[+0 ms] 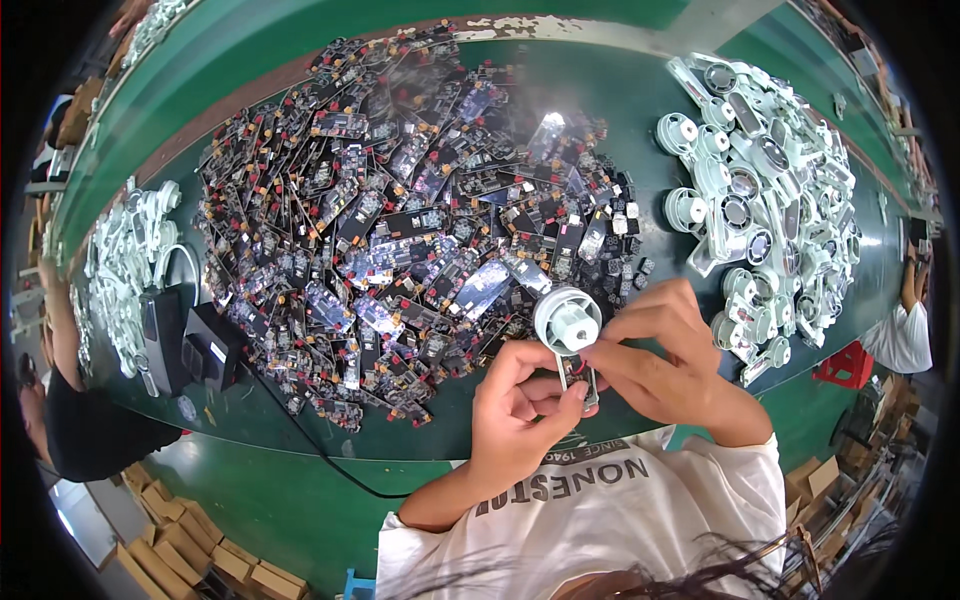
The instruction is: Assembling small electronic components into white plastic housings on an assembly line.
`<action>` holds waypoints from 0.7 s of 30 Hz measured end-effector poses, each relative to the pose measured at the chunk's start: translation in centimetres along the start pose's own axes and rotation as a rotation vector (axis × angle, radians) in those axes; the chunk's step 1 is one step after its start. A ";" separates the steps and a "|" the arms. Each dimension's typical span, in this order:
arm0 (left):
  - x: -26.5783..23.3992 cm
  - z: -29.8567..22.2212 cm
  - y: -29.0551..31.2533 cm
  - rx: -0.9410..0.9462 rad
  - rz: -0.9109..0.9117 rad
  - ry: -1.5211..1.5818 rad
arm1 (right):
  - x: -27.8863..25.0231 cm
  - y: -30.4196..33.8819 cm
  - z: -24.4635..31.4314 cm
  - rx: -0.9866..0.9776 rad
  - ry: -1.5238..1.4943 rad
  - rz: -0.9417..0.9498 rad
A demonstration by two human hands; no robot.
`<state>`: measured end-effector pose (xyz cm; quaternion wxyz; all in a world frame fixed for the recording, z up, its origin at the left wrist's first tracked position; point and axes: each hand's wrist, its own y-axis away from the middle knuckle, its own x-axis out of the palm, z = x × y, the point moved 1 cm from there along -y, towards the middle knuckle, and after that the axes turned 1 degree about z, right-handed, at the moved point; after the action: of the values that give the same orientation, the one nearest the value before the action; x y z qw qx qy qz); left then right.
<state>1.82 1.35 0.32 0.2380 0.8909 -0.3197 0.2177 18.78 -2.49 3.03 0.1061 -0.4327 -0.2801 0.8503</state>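
Note:
A white plastic housing point(568, 322) with a round, cup-like head and a narrow handle is held in front of my chest. My left hand point(525, 405) is closed around its handle, where some small dark and red parts show inside. My right hand point(665, 365) is pinched at the neck just below the round head; what its fingertips hold is too small to make out. Just beyond my hands spreads a big heap of small black circuit boards point(410, 225) with red and yellowish parts on them. Small black cube-shaped pieces point(612, 268) lie at its right edge.
On the right of the green table point(640, 95) stands a pile of white housings point(775, 190) with round openings. More white plastic parts point(130, 260) lie at left, by two black boxes point(212, 342) and a black cable point(320, 452). A co-worker's dark sleeve point(105, 430) is at far left.

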 end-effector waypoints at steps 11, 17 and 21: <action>0.0 0.6 0.1 0.040 -0.005 0.102 | 1.0 0.8 0.1 0.047 -0.173 -0.048; 0.3 0.0 -0.1 0.033 -0.022 0.041 | 1.0 1.1 0.2 0.202 -0.276 -0.058; 0.1 0.0 -0.1 0.059 0.042 0.090 | 1.2 0.8 0.5 0.039 -0.216 -0.099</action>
<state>1.98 1.34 0.34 0.2214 0.8798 -0.3208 0.2719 17.73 -2.86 1.96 0.1256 -0.3220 -0.2943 0.8910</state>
